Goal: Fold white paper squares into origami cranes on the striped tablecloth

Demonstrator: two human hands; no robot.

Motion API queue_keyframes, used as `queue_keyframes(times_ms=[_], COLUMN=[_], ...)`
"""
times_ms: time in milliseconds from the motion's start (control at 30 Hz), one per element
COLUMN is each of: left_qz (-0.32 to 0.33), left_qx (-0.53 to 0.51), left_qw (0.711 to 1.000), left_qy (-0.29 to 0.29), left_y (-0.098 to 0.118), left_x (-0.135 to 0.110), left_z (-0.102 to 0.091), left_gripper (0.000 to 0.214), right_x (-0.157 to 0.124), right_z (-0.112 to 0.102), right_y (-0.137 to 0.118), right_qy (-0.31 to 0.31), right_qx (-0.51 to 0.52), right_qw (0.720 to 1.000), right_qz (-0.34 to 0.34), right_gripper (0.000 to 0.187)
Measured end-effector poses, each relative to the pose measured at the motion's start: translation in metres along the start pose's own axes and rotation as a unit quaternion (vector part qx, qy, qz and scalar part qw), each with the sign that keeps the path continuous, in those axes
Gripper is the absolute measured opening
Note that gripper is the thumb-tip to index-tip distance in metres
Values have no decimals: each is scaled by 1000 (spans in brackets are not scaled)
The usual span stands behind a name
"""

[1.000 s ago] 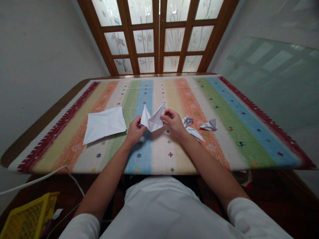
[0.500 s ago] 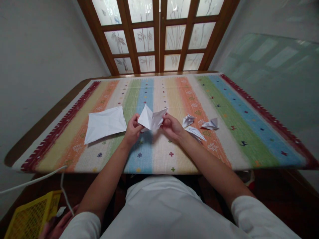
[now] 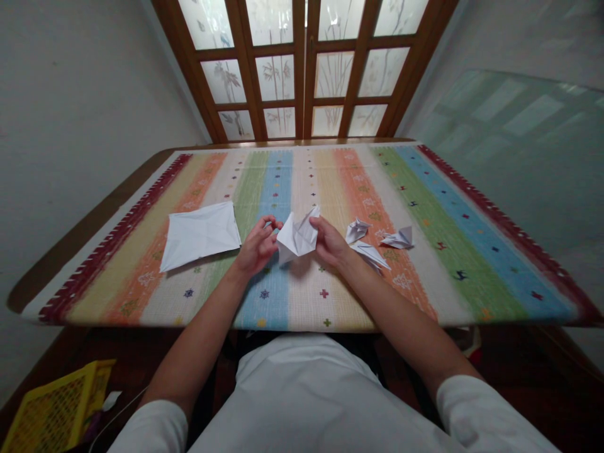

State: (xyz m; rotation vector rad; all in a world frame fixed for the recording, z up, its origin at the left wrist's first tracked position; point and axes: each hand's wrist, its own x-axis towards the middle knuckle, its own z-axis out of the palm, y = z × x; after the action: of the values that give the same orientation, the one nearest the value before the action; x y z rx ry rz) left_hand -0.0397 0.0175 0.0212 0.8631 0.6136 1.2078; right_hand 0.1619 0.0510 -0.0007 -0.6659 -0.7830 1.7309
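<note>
A folded piece of white paper [image 3: 298,235] is held up over the middle of the striped cloth, its flaps partly spread. My right hand [image 3: 330,243] pinches its right edge between thumb and fingers. At the paper's left side, my left hand [image 3: 258,246] has loosely bent fingers that stand apart, with nothing visible between them. To the right of my right hand lie three small folded paper pieces: one upper left [image 3: 357,230], one below it [image 3: 372,255] and one farther right [image 3: 399,238].
A stack of white paper sheets [image 3: 201,238] lies left of my left hand. The striped cloth [image 3: 264,311] covers the table. On the floor at lower left stands a yellow plastic crate [image 3: 51,409], with a thin white cable beside it. Wooden glazed doors [image 3: 302,69] close off the far side.
My left hand has let go of the paper, which has turned and shifted slightly right in my right hand. Another person's hand and a raised white cable at lower left have gone from there.
</note>
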Motion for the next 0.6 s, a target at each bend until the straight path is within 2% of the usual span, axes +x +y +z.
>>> queue_keyframes(times_ms=[200,367,500,600], left_qz=[-58,-90,-61,-15], left_qx=[41,37,28,22], left_qw=[997,995,998,999], left_qy=[4,-21,-10,20], left_y=[-7,-1,2,3], left_x=[0,-3,-4,-2], left_z=[1,1,0,-2], left_gripper=[62,80,93,93], right_x=[-6,-11,-12,-11], right_z=[3,6,7,6], right_y=[0,-2,-4,-2], right_qy=[-53,-48,-51,-74], right_qx=[-54,-75,-50,-43], right_qw=[997,996,997,996], right_qz=[3,6,12,24], right_gripper=[40,44,46,48])
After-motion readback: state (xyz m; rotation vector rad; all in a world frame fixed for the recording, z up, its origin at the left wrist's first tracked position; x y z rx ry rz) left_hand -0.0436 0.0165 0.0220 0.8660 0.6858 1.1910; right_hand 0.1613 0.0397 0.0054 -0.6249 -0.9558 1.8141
